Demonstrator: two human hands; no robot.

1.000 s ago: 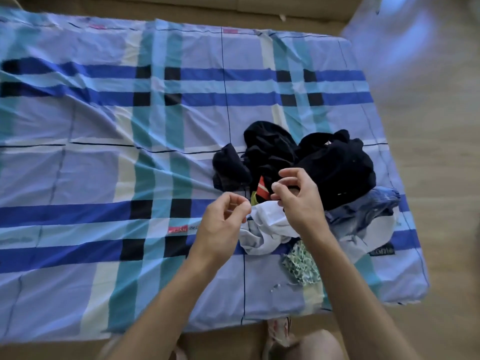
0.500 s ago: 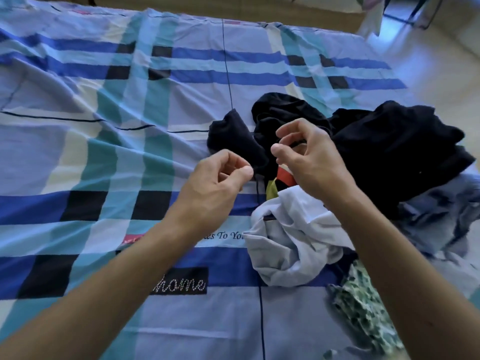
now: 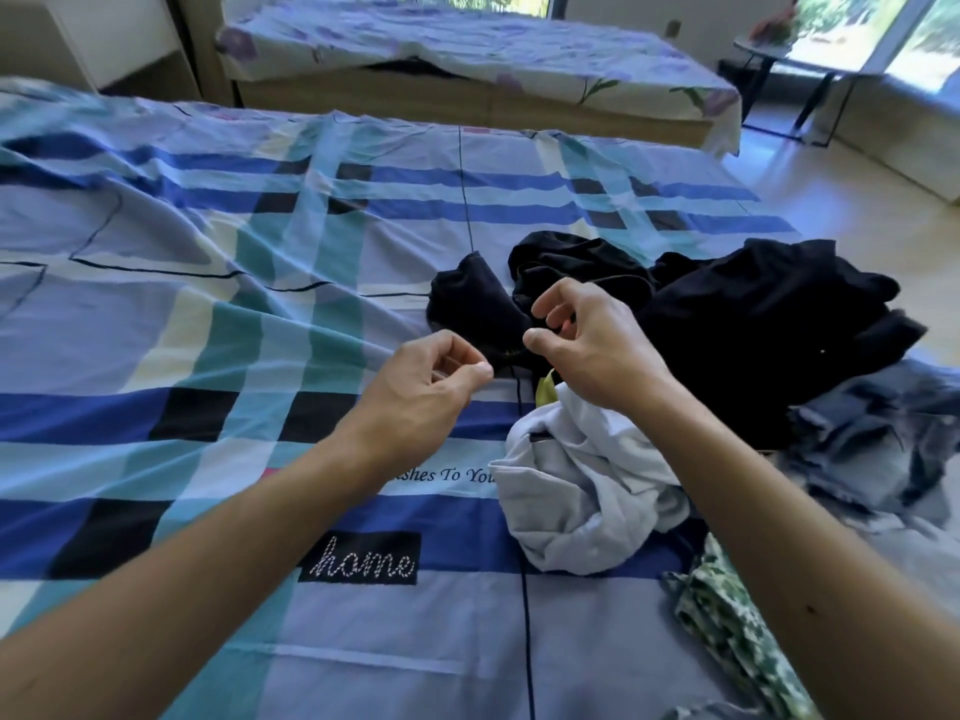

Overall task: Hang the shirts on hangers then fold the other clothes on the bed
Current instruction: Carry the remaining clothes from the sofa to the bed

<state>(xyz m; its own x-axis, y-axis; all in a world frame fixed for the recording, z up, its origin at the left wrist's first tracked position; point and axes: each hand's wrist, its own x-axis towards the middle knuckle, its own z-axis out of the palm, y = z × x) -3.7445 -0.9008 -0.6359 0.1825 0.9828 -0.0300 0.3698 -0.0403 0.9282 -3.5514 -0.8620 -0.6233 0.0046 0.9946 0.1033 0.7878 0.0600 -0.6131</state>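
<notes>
Two narrow grips: my left hand [image 3: 415, 392] and right hand [image 3: 592, 350] pinch nothing visible above the clothes pile [image 3: 753, 324]; sorting looks unstarted, so next I'd tease one piece free.

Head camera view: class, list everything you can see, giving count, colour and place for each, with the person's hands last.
Plaid bed sheet: one, blue, teal, black and white, spread across the foreground.
Heap of black garments: count unclear, black, right of centre on the sheet.
Crumpled white garment: one, white, in front of the black heap.
Denim garment: one, grey-blue, at the right edge.
Leaf-print cloth: one, green and white, lower right corner.
Floral-sheeted second bed: one, pale with purple flowers, behind.
Left hand: one, above the sheet, thumb and forefinger pinched.
Right hand: one, above the black heap, thumb and forefinger pinched.
</notes>
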